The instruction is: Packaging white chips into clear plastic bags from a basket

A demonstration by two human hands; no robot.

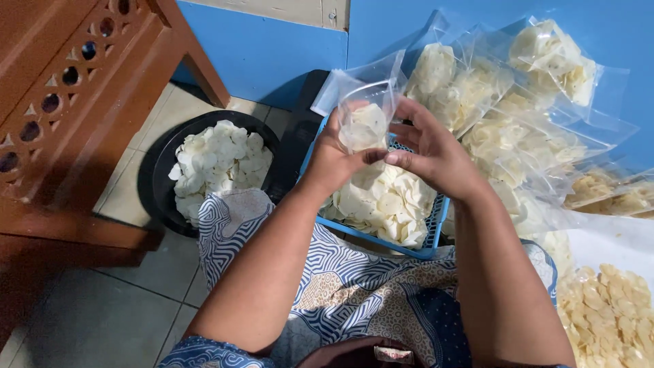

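Holding clear plastic bag (pixel 364 112) — pale chips inside, both hands, blue basket (pixel 436 228) below

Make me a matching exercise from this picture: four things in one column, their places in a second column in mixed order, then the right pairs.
Things:
1. clear bag
2. black round tub
3. blue basket
4. filled sealed bags

Places:
A. on the tiled floor beside the wooden furniture
B. stacked against the blue wall, at the far right
C. held up between the left hand and right hand
D. directly under both hands, heaped with pale chips

Pairs: 1-C, 2-A, 3-D, 4-B
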